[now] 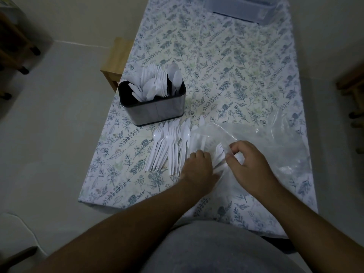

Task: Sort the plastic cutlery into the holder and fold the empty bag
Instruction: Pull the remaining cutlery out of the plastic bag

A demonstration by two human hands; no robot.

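The holder (152, 104), a dark bin with a shiny metal front, stands on the desk (226, 62) and already carries a crowd of white spoons and forks standing upright, heads up. Just in front of the holder, toward the person, a loose pile of cutlery (169, 146) lies flat with handles pointing at the person, probably laid out that way so pieces can be told apart by their heads before they go in.

To the right of the holder and nearer the person, the clear bag (266, 138) lies slack and crumpled on the desk, with a few pieces showing through its left end, so it does not look empty yet. The left hand (197, 168) rests palm down over the bag's mouth, fingers curled onto the pieces there; whether it actually grips one I cannot tell. The right hand (248, 164) pinches the bag film beside a fork (219, 152), seemingly holding the opening steady so the left can draw pieces out.

A leaf-print cloth covers the desk. Well beyond the holder, at the far end, sits a clear plastic container (242, 6). The floor is pale, the light dim, and a wooden stool (116, 62) stands left of the holder.
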